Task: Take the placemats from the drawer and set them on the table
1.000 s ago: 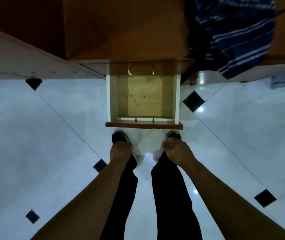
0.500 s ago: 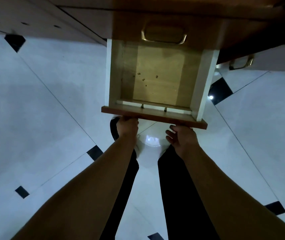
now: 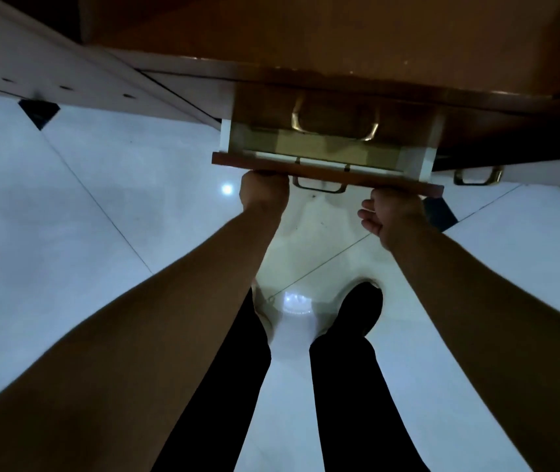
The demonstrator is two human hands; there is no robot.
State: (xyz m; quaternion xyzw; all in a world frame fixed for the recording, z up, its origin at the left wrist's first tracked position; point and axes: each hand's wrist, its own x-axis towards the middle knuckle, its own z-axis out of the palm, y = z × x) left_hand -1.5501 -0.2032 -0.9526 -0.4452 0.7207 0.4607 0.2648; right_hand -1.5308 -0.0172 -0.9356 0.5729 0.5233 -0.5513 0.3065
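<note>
A low wooden drawer (image 3: 326, 173) sticks out only a little from the brown cabinet. The narrow strip of its inside that shows is bare wood, and no placemats are in view. My left hand (image 3: 263, 192) is at the left end of the drawer front, its fingers curled under the edge and hidden. At the right end my right hand (image 3: 390, 216) touches the front, with the thumb spread apart and nothing held.
A brass handle (image 3: 334, 120) sits on the closed drawer above, and another brass handle (image 3: 477, 177) is on the unit to the right. The brown cabinet top (image 3: 305, 35) overhangs. My black-trousered legs and a dark shoe (image 3: 360, 308) stand on the white tiled floor (image 3: 84, 216).
Both hands rose from near my feet to the drawer front. The drawer, wide open before, has slid most of the way into the cabinet. My view has moved closer.
</note>
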